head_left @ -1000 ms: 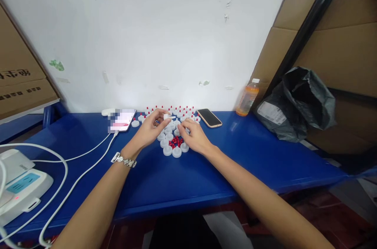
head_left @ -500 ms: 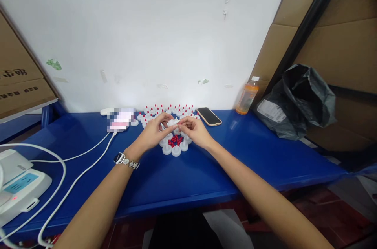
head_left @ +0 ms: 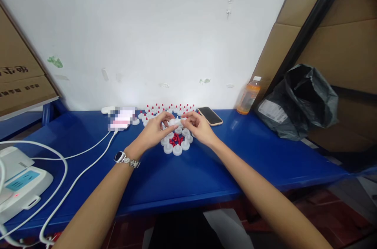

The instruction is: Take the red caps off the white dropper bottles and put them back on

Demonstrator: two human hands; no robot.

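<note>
Between the thumb and fingers of my left hand is a white plastic nozzle cap, held on its side with the tip pointing right. My right hand meets it at that tip, its thumb and forefinger pinched; what they grip is hidden. Below the hands lies a small pile of red tip caps. Several white nozzle caps without red tips stand in a ring around this pile. Behind my hands, rows of white nozzle caps with red tips stand along the wall.
A phone lies right of the rows, a blurred-out device with a white cable to their left. An orange drink bottle and a grey plastic bag stand at the right. A white power strip sits front left on the blue table.
My right fingers have shifted slightly at the cap's tip, and the red seen there earlier no longer shows clearly. My left hand keeps its hold. The view has shifted a little.
</note>
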